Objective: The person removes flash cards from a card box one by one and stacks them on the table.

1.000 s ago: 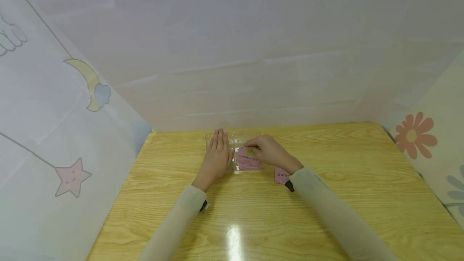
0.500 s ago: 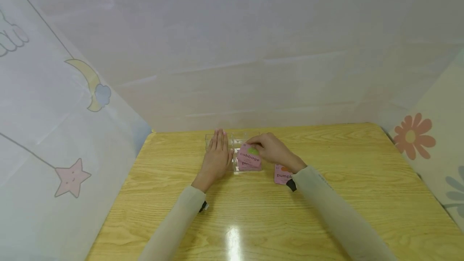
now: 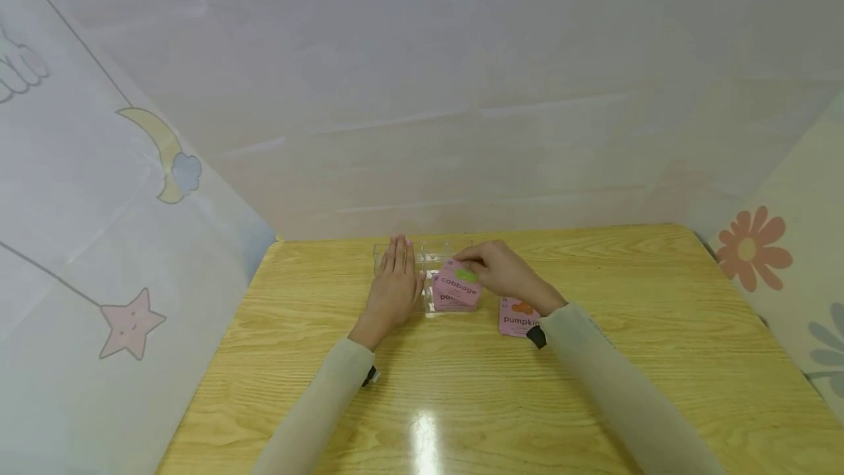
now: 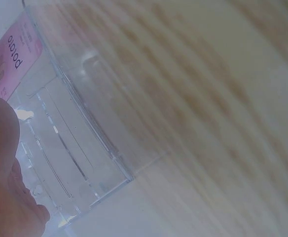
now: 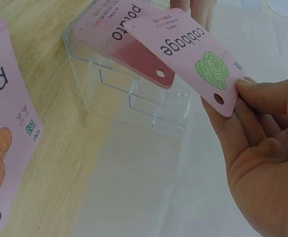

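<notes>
My right hand (image 3: 504, 270) pinches a pink cabbage card (image 5: 196, 59) near its punched corner, between thumb and fingers. The card tilts and overlaps a pink potato card (image 5: 109, 32) that leans in the right part of a clear plastic holder (image 5: 129, 94). In the head view the potato card's upper part is hidden behind the cabbage card (image 3: 459, 283). Flat over the left part of the holder lies my left hand (image 3: 394, 288), its fingers straight and pointing to the back. Potato lettering also shows on the card (image 4: 16, 52) in the left wrist view.
A pink pumpkin card (image 3: 516, 319) lies on the wooden table (image 3: 422, 380) to the right of the holder, partly under my right wrist. A pale fabric wall (image 3: 422, 130) stands close behind the table's back edge.
My right hand has drawn the cabbage card slightly right, tilting it and uncovering part of the potato card. More of the pumpkin card shows beside my wrist. My left hand stays put.
</notes>
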`<state>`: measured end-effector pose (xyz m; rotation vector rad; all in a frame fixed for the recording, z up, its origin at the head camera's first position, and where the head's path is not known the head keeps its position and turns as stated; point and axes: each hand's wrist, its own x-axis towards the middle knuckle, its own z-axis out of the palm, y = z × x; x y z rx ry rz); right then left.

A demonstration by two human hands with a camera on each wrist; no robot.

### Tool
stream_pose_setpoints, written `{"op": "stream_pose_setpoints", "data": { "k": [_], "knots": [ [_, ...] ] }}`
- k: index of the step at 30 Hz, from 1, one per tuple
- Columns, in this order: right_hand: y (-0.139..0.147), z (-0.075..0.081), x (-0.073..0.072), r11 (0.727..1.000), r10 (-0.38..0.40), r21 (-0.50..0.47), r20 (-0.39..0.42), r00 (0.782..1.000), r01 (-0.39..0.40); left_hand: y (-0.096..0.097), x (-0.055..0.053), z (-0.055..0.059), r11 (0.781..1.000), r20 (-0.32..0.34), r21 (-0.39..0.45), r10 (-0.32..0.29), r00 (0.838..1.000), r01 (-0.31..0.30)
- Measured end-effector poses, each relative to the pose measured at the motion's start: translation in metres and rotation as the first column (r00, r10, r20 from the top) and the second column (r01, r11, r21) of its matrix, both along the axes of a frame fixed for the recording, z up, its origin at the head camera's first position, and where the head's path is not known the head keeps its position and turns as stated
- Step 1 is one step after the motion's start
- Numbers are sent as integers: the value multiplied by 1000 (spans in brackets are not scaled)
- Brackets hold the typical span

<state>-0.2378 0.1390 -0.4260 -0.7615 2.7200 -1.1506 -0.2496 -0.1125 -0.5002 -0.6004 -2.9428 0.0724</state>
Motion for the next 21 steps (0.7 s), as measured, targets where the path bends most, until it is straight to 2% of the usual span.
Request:
{"op": "stream_pose_setpoints", "data": {
  "k": [7,14,21],
  "knots": [
    [4,1,0,1000,-6,-23,26,1000,7,0,0,1,1000,22,5,6,1000,-6],
    [12,-2,-3,999,-20,-32,50,999,22,0,0,-1,1000,4,5,2,1000,-2],
    [22,-3,-6,999,-2,-39,76,997,5,0,0,-2,1000,-6,31,-2,1000,2]
  ]
}}
